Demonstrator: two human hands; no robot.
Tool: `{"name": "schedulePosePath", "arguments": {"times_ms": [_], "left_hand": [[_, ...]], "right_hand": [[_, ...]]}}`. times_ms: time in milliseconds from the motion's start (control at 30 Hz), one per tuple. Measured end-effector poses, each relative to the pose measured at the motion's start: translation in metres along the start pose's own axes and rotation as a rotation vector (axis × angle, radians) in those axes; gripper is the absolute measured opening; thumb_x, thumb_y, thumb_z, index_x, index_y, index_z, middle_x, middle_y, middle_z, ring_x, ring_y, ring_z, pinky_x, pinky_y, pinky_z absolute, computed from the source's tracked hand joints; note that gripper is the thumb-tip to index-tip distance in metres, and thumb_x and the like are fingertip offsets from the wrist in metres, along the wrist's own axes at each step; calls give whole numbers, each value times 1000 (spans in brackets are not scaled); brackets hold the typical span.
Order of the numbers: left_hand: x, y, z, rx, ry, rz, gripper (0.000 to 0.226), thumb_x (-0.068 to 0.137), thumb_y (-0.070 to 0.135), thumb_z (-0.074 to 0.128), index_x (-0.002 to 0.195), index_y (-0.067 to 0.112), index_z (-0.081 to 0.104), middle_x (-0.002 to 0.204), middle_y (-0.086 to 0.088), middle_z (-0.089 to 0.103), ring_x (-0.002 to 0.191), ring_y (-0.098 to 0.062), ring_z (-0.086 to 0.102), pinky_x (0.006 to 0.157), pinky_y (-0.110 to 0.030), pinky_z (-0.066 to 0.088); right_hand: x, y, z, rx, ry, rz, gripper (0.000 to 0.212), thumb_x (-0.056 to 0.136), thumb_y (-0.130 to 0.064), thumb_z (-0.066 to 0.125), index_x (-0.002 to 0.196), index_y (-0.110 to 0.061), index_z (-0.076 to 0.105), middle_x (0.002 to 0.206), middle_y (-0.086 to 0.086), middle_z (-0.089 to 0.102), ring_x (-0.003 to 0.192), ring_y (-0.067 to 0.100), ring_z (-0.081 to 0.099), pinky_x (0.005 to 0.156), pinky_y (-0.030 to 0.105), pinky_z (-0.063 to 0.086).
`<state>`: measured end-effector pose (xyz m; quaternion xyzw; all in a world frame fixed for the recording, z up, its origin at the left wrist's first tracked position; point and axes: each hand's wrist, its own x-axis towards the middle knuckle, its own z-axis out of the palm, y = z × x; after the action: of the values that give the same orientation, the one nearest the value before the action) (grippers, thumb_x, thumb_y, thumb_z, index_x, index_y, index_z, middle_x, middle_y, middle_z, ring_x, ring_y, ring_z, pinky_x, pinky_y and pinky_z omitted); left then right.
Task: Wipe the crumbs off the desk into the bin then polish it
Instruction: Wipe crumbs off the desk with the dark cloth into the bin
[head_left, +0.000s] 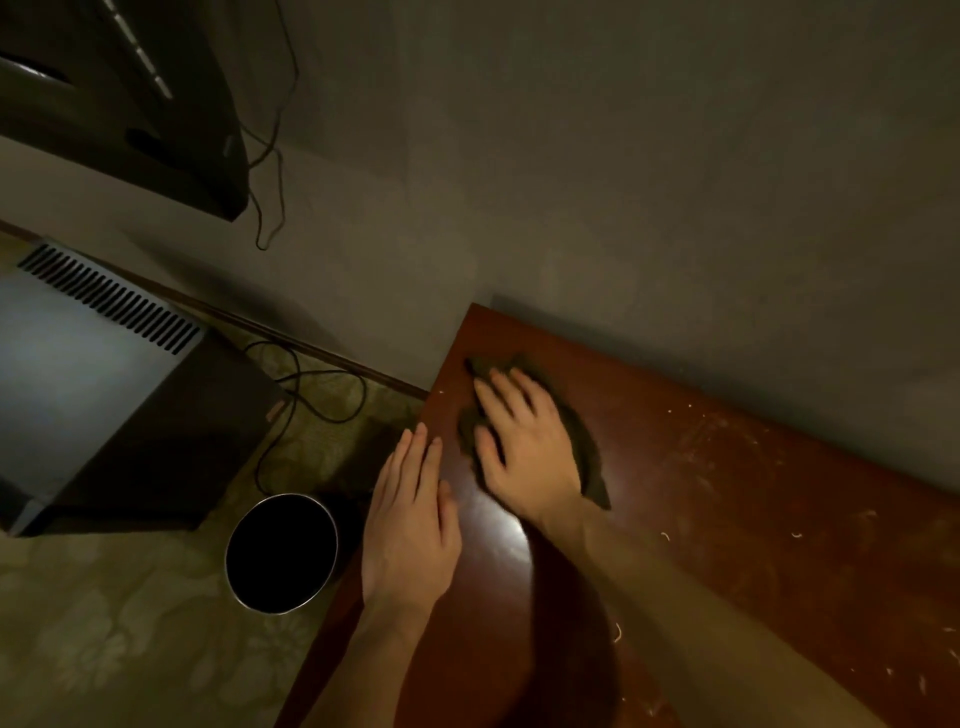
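A reddish-brown wooden desk runs along the wall, with pale crumbs scattered over its right part. My right hand presses flat, fingers straight, on a dark green cloth near the desk's left end. My left hand lies flat with straight fingers at the desk's left edge, beside the cloth. A round bin with a metal rim and dark inside stands on the floor just left of the desk edge, below my left hand.
A grey box-like appliance with a vent grille stands on the patterned carpet at the left. Black cables trail on the floor between it and the desk. A dark object hangs on the wall at top left.
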<state>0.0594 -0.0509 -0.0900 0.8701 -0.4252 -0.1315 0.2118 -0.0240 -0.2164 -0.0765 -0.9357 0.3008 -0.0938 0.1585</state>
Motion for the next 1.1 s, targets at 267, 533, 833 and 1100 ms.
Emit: {"name": "schedulePosePath", "arguments": {"times_ms": [267, 533, 833, 1100], "left_hand": [[3, 3, -4, -26, -10, 5, 55, 108, 29, 33, 160, 11, 40, 172, -1, 28, 161, -10, 12, 130, -36, 20], [7, 3, -3, -97, 60, 18, 49, 109, 18, 43, 156, 9, 45, 167, -2, 37, 159, -12, 23, 129, -39, 26], [3, 6, -3, -77, 134, 42, 48, 107, 17, 36, 150, 1, 49, 158, -14, 49, 152, -23, 39, 128, -38, 29], [3, 2, -1, -100, 236, 87, 45, 104, 6, 43, 147, -4, 52, 153, -16, 53, 149, -23, 44, 125, -37, 34]], "right_hand": [[2, 28, -17, -68, -185, -216, 61, 102, -43, 45, 160, -27, 41, 168, 1, 36, 156, 27, 27, 127, 48, 22], [49, 35, -13, -79, -17, 25, 60, 102, -43, 40, 157, -19, 46, 164, 6, 41, 153, 32, 31, 124, 50, 27], [-69, 39, -28, -76, -402, -575, 58, 106, -46, 41, 162, -31, 32, 170, -3, 30, 160, 21, 19, 131, 43, 7], [61, 53, -21, -71, -130, -198, 60, 103, -45, 32, 158, -23, 44, 164, 3, 42, 153, 29, 32, 127, 46, 25]]}}
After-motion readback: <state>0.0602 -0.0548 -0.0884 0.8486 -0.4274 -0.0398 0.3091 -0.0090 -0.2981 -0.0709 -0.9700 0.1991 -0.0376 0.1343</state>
